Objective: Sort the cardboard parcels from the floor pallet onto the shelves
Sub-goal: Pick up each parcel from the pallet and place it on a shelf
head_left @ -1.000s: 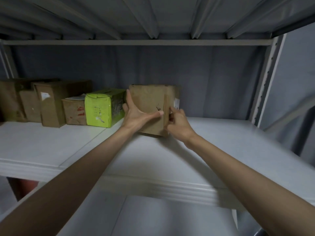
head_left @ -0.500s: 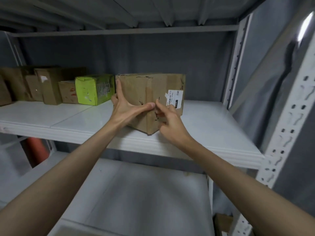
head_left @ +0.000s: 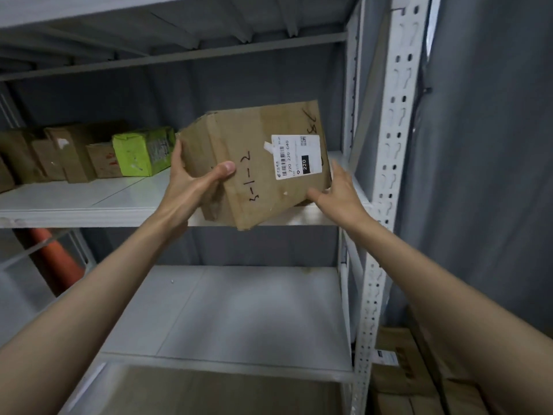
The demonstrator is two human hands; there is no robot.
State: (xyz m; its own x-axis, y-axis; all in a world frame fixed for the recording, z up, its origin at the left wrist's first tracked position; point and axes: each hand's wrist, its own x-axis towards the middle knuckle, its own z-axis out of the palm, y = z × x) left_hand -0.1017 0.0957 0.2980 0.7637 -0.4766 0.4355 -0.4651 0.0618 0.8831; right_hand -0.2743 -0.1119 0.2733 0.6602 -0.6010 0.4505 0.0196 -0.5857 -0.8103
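Two bare hands are tilting a cardboard parcel [head_left: 254, 166] at the front edge of a white metal shelf [head_left: 89, 202].

The left hand [head_left: 191, 187] is gripping the parcel's left corner, thumb curled across its face; the right hand [head_left: 339, 191] is pressing spread fingers against its right underside. Left of the parcel, a green box [head_left: 140, 155] and brown cartons [head_left: 62, 158] are lining the shelf, with grey sheeting [head_left: 239, 85] hanging behind.

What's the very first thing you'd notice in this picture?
The big cardboard parcel in the middle, tilted over the shelf edge, with a white label and handwriting on it. The left hand grips its left side, and the right hand touches its lower right corner. Further left on the same shelf, a bright green box stands out among brown ones.
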